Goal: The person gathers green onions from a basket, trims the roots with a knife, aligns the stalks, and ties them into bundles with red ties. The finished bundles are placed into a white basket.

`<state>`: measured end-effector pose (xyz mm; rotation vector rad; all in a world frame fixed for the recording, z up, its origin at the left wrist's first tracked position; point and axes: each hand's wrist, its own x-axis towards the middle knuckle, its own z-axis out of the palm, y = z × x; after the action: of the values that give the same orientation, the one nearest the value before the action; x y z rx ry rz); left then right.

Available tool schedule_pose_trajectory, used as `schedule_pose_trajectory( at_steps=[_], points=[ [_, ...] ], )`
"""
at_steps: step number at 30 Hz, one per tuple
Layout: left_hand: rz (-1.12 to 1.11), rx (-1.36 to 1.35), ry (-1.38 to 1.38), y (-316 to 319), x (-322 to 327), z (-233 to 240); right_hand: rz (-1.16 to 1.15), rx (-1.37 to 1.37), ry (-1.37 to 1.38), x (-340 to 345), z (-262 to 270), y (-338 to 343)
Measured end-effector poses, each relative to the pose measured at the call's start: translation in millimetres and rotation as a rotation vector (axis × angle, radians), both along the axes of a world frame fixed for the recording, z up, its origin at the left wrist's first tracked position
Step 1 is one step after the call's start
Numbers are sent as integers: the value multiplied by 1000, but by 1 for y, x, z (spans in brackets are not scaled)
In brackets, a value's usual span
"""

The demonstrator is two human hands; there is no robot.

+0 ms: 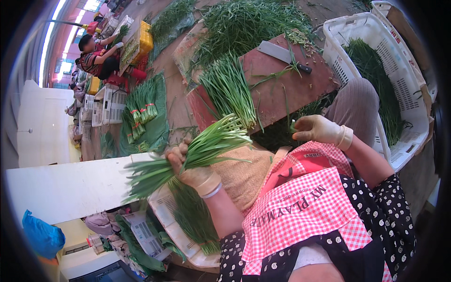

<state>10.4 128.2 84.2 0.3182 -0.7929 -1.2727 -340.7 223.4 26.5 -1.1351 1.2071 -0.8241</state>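
Note:
My left hand (186, 169), in a soiled pale glove, grips a bunch of garlic chives (215, 144) above my lap. The white stem ends point right and the leaves trail left. My right hand (315, 130), also gloved, is curled above my right thigh with a small green stem piece (292, 126) at its fingertips. Ahead lies a reddish board (278, 88) bearing a loose pile of chives (229, 91), stem ends towards me. A cleaver (282, 54) with a black handle rests on the board's far right part.
A white plastic crate (415, 116) holding chives stands at my right; another crate (165, 204) with chives is at my left. A leafy heap (253, 24) lies beyond the board. Tied bunches (142, 111) sit on green sheeting at left. Another person (98, 58) works farther off.

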Motion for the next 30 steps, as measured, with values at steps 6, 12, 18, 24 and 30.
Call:
schedule_pose_trajectory(
  at_steps=[6, 12, 18, 24, 30],
  points=[
    [-98, 84, 21, 11, -44, -18, 52, -25, -2, 46, 6, -18],
    [-247, -52, 41, 9, -35, -19, -16, -125, 94, 50, 6, -26],
    [-334, -114, 175, -2, -15, -23, 162, 29, -93, 34, 9, -13],
    [-445, -143, 94, -4, -27, -25, 40, 68, -280, 65, -2, -8],
    [-437, -185, 76, -4, -4, -13, 48, 41, -198, 38, -1, -13]
  ],
)
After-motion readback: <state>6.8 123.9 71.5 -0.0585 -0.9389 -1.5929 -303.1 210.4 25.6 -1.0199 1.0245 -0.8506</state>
